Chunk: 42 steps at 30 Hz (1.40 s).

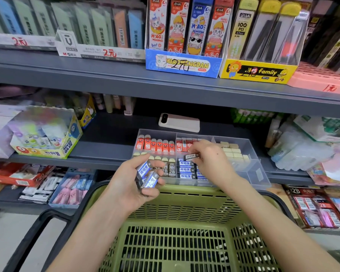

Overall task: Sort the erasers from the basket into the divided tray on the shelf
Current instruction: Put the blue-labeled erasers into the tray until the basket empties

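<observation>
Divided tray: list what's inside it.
Red erasers at the back, cream erasers on the right, 2B erasers and blue-labelled erasers in front. The right hand covers part of the blue stack.

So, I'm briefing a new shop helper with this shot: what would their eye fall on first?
Probably the two hands at the centre: the left hand holds a few blue-and-white erasers above the green basket, while the right hand pinches a dark eraser over the clear divided tray on the middle shelf. Next, the bright cartoon-cat boxes on the shelf above.
</observation>
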Available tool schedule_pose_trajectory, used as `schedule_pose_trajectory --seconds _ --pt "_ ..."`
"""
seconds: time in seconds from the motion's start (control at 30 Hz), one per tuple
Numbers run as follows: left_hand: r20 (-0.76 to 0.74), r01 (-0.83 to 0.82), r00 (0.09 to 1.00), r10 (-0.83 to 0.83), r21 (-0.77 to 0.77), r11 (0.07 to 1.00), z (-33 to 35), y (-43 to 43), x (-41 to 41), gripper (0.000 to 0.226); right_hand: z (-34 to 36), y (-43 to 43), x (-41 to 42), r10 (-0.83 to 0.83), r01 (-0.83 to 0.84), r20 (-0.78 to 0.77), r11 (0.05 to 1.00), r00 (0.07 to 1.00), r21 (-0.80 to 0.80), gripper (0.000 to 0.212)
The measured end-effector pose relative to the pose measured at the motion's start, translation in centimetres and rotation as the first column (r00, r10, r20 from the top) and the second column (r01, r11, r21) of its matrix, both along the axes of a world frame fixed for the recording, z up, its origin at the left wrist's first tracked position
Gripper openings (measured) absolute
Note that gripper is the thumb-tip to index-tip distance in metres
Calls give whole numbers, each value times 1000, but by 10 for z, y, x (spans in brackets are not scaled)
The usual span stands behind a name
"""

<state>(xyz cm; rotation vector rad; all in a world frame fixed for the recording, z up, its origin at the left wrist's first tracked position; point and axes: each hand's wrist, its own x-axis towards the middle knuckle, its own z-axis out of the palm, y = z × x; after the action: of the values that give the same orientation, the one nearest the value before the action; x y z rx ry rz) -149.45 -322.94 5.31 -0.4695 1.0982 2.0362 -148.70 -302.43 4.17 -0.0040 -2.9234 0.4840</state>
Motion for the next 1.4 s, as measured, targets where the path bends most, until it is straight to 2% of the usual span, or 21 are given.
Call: schedule_pose_trajectory --seconds 0.1,0.27,0.37,0.43,0.5,0.57,0.63,0.73,0.87,0.93,1.0,1.07,1.13,1.27,1.4 --pt "-7 -5 1000 5 8 1000 -1 1 0 41 -2 -4 -1 7 -8 -11 999 1000 -33 17" --pt "-47 27 999 -25 53 998 2 3 3 46 -4 -4 1 10 -10 0 998 1000 -60 27" --pt "-87 64 994 -59 56 996 3 7 6 54 5 -2 12 -10 0 -149 997 989 -72 20" --pt "-122 103 988 -97 40 994 3 11 7 56 17 -9 24 31 -74 -208 977 978 -202 18" --pt "-140 146 980 -141 27 989 3 17 10 60 26 -18 36 155 -194 -132 911 979 -364 23" --pt "-139 176 975 -172 17 984 5 24 14 59 30 -23 45 257 -251 -36 895 966 -369 25" --pt "-148 191 971 -190 -6 982 6 32 18 57 34 -22 48 271 -243 21 892 962 -381 23" --pt "-173 228 957 -234 -53 972 6 41 22 60 42 -13 51 272 -194 76 831 959 -521 9" --pt "-169 289 939 -301 -94 953 8 53 24 66 48 -7 58 371 -179 142 705 918 -686 16" --pt "-161 313 931 -328 -114 943 8 59 25 68 51 -1 60 410 -212 156 717 899 -664 21" --pt "-171 321 925 -340 -130 938 7 63 23 69 56 13 56 340 -183 144 763 929 -620 20" --pt "-191 299 927 -324 -147 943 5 61 21 70 62 35 48 155 -70 82 778 985 -624 11" --pt "-220 268 929 -298 -156 951 1 55 18 70 65 57 42 16 24 62 807 998 -591 8" --pt "-250 235 930 -269 -158 959 -8 44 19 63 45 64 39 -59 127 162 885 985 -447 6" --pt "-253 227 933 -257 -142 964 -13 40 21 61 22 51 39 -203 232 119 912 972 -338 15"
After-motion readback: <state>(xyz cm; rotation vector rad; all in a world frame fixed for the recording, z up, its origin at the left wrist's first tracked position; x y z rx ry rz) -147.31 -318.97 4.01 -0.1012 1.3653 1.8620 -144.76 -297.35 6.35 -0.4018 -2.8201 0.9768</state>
